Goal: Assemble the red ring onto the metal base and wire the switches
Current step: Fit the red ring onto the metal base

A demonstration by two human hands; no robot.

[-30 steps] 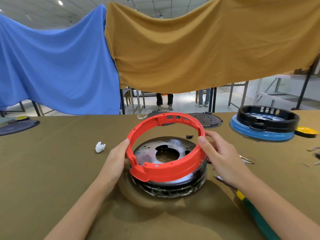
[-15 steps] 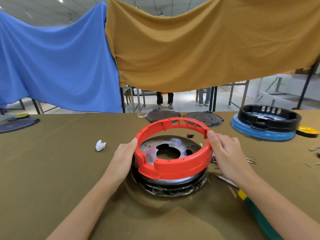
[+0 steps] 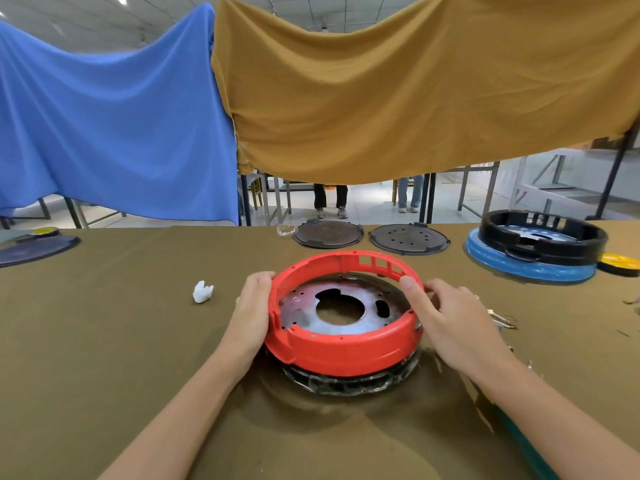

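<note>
Now: red ring (image 3: 341, 351) sits on metal base (image 3: 341, 308), mid table | left hand (image 3: 251, 315) holds ring at 9 o'clock | right hand (image 3: 450, 318) pinches rim at 2 o'clock, thumb inside

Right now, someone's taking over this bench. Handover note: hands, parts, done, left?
Left hand grips the red ring's left rim; right hand grips its right rim, thumb over the top edge.
The ring sits on the metal base at table centre, sunk round the plate; whether it is fully seated is unclear.
Done: ring placed on base.
Left: confirm it is seated, then wire the switches. No switches or wires identifiable here.
</note>
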